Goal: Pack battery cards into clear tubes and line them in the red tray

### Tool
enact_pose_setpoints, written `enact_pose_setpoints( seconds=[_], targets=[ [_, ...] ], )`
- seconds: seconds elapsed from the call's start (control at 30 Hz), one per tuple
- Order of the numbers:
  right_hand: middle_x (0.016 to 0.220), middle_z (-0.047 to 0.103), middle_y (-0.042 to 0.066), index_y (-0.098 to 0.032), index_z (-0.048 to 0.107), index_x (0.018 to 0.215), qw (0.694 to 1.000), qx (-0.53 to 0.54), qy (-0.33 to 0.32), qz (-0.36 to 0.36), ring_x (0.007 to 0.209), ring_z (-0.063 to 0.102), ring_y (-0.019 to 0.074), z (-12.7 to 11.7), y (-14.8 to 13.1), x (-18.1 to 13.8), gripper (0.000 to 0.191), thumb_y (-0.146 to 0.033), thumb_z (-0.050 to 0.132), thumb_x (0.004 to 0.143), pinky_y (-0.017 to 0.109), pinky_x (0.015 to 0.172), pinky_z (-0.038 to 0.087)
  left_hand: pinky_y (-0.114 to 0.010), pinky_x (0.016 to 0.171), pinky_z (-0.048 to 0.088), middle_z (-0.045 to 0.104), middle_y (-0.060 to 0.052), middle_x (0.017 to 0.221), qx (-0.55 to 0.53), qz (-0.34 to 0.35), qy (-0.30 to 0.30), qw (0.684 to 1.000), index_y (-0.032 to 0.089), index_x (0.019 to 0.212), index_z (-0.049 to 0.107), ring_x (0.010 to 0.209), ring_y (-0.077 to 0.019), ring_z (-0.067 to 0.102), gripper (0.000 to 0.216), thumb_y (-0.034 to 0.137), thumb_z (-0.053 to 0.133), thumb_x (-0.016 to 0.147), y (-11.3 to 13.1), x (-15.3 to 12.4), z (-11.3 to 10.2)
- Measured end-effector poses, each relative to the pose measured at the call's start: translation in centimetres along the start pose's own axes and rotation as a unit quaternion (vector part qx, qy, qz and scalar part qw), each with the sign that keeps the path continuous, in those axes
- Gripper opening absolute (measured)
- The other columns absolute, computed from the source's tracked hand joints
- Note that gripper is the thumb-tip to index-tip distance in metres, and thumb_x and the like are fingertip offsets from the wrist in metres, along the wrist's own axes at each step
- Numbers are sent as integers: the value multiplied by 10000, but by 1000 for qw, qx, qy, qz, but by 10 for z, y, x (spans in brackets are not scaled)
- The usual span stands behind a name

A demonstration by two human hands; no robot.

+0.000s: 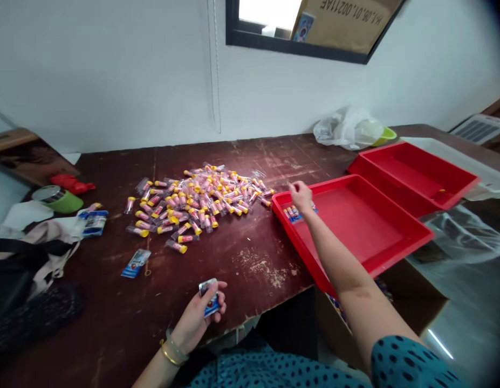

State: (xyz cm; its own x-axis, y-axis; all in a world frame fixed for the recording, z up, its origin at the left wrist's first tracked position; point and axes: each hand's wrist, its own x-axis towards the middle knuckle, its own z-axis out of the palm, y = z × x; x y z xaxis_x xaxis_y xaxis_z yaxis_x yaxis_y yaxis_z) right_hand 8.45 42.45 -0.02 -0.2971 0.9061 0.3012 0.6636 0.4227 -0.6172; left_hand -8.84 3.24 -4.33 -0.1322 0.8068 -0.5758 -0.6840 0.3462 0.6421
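- The person's left hand [205,310] has its thumb and fingers closed round a small blue packet [211,306], down by the table's near edge.
- That packet stands lengthwise away from the person: its clear end is farthest off and leans slightly left, its blue end lower, nearer the palm.
- Over on the right, the right hand [301,196] hangs above the left end of the front red tray [371,229], its fingers drawn narrow together; I can't tell whether they pinch anything.
- Just under it, small blue-printed packets [293,214] lie inside the tray, close by its left wall, partly hidden by the hand.
- Another packet, the loose one [135,263], lies flat on the table [225,256], well left of the held one, slanting with its blue end near and left, its clear end far and right.
- Between the hands, farther back, is a heap of yellow-capped tubes [201,199], pointing every which way.
- There's bare tabletop between heap and near edge, with a pale scuffed patch [268,268].
- Most of the front tray's floor is open; its near side juts past the table edge above a cardboard box [419,293].
- Behind it sits the second red tray [419,164], rims close together.
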Motion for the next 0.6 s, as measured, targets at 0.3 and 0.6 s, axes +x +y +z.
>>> enact_pose_setpoints(
  seconds=[0.3,0.6],
  targets=[
    [1179,595,181,-126,601,1200,985,-78,-116,-96,1096,463,287,156,-97,-89,319,-251,518,918,391,931,335,-229,568,505,677,-52,851,5,58,8,998,155,963,654,711,-149,638,402,421,802,700,4,-2,-13],
    [1173,582,120,-191,568,1262,985,-104,-52,-129,1057,475,268,127,-51,-174,471,-518,516,927,373,897,355,-206,536,515,666,-30,729,-5,67,47,997,132,872,668,678,-147,648,346,388,814,690,-5,7,-40]
  ],
)
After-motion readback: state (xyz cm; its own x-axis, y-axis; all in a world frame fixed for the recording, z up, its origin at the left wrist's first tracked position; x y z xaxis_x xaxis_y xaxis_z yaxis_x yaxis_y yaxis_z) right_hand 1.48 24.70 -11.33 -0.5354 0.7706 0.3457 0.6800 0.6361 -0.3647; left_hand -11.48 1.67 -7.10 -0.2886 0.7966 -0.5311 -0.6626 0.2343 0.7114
